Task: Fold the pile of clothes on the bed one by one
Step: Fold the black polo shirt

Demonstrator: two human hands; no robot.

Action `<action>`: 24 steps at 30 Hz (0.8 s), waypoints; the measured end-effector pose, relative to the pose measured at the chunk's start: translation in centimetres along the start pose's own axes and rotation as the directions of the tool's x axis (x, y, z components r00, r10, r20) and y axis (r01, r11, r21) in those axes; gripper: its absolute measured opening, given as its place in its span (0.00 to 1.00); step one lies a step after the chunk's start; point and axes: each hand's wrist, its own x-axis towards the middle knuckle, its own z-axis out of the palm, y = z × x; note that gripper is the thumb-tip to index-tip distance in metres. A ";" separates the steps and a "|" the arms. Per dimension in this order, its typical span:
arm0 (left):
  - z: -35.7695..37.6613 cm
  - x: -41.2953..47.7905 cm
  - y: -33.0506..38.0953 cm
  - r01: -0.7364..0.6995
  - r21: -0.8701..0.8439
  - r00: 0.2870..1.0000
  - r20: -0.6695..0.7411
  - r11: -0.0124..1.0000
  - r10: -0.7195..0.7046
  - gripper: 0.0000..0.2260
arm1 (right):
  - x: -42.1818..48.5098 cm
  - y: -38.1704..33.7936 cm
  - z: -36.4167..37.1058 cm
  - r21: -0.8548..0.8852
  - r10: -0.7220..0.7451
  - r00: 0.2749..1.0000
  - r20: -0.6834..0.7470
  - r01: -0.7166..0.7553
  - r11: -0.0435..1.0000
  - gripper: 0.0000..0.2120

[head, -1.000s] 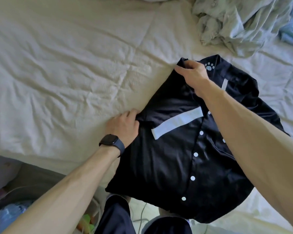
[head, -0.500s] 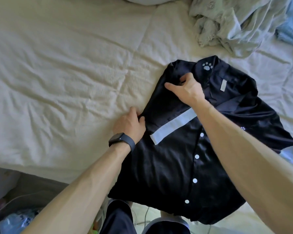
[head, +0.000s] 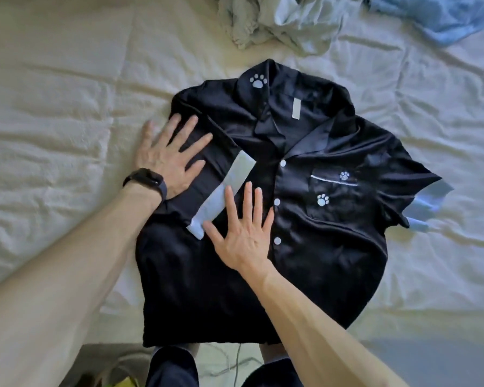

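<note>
A black satin button-up shirt [head: 313, 247] with white paw prints lies front-up on the bed, collar at the far end. Its left sleeve is folded inward across the chest, the pale blue cuff [head: 224, 196] running diagonally. My left hand [head: 171, 160], with a dark watch on the wrist, presses flat with spread fingers on the folded sleeve at the shirt's left edge. My right hand [head: 243, 233] presses flat on the shirt just right of the cuff, beside the button row. The right sleeve [head: 414, 202] sticks out to the right with its pale blue cuff showing.
A crumpled pale green garment [head: 280, 20] lies at the far edge of the cream bedspread [head: 53, 121], with a light blue one [head: 442, 18] at the top right. The bed's near edge runs below the shirt's hem; my dark-clad knees [head: 171, 367] show there.
Both hands have let go of the shirt's left shoulder and edge and now lie flat on it. The left sleeve sits folded in. The view has shifted to show the whole shirt.
</note>
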 end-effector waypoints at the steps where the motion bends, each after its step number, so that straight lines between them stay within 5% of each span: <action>1: -0.1 -0.2 0.0 0.038 0.006 0.999 0.003 0.999 -0.038 0.26 | -0.5 0.8 -0.2 -0.007 -0.018 1.000 0.022 0.019 1.000 0.42; 5: -2.1 -2.5 4.1 0.023 -0.010 0.999 -0.029 1.000 -0.023 0.28 | -3.1 3.3 -2.9 0.298 -0.117 0.992 -0.036 0.122 0.947 0.37; 9: -4.2 -4.3 12.6 -0.032 -0.124 0.999 -0.002 0.992 0.032 0.31 | -6.3 10.1 -5.9 0.699 0.224 0.964 -0.144 -0.062 0.713 0.26; 12: -5.5 -2.9 20.5 -0.090 -0.167 0.996 0.003 0.982 0.092 0.30 | -6.7 18.2 -7.4 0.892 0.650 0.757 0.062 -0.334 0.303 0.25; 14: -6.3 -1.0 25.6 -0.163 -0.178 0.984 0.044 0.971 0.173 0.30 | -6.5 24.1 -8.2 0.919 0.788 0.573 0.225 -0.393 0.023 0.26; 16: -6.9 1.3 30.4 -0.242 -0.174 0.959 0.109 0.954 0.263 0.28 | -6.0 29.7 -8.5 0.914 0.817 0.470 0.336 -0.371 -0.162 0.26; 18: -7.4 3.5 34.7 -0.327 -0.149 0.921 0.173 0.933 0.350 0.27 | -5.4 34.2 -8.7 0.918 0.781 0.495 0.381 -0.307 -0.253 0.21; 21: -8.9 6.9 39.9 -0.363 -0.145 0.900 0.200 0.920 0.387 0.26 | -4.3 38.1 -9.6 0.938 0.694 0.633 0.342 -0.182 -0.295 0.17; 24: -11.0 11.1 44.6 -0.321 -0.190 0.928 0.134 0.928 0.349 0.27 | -4.1 39.6 -10.4 0.955 0.695 0.656 0.296 -0.225 -0.195 0.29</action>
